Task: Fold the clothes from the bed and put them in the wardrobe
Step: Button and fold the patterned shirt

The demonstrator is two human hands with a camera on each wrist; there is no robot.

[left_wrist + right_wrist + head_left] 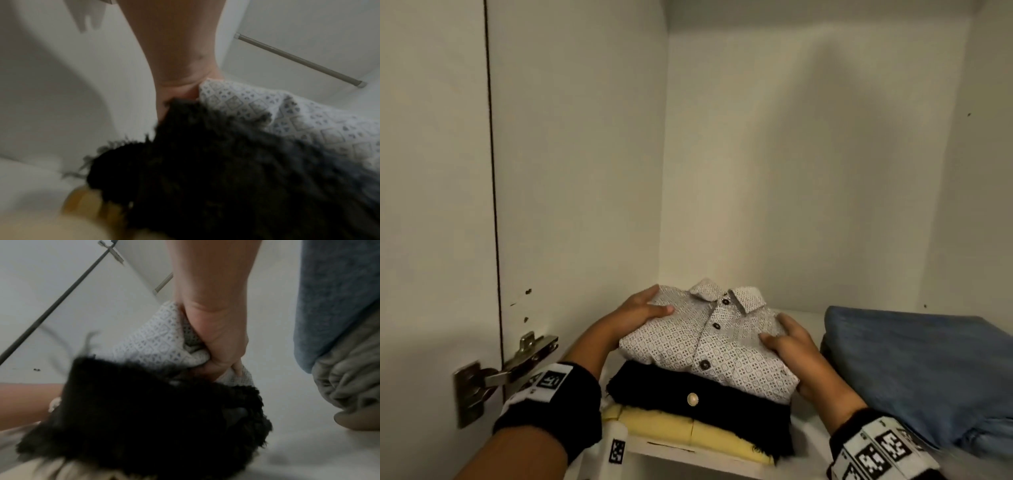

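Observation:
A folded white patterned shirt (709, 337) with dark buttons lies on top of a stack inside the wardrobe. Under it is a black fringed garment (702, 404), and below that a yellow one (664, 428). My left hand (640, 310) grips the shirt's left edge, thumb on top. My right hand (789, 339) grips its right edge, thumb on top and fingers underneath. In the right wrist view my right hand (218, 344) curls round the shirt (156, 340) above the black garment (144, 410). In the left wrist view the shirt (287, 113) lies over the black garment (226, 178).
Folded blue jeans (921, 370) lie on the shelf (808, 431) to the right of the stack. The wardrobe's left wall (578, 171) and a metal door hinge (510, 370) are close on the left. A hanging rail (298, 60) shows in the left wrist view.

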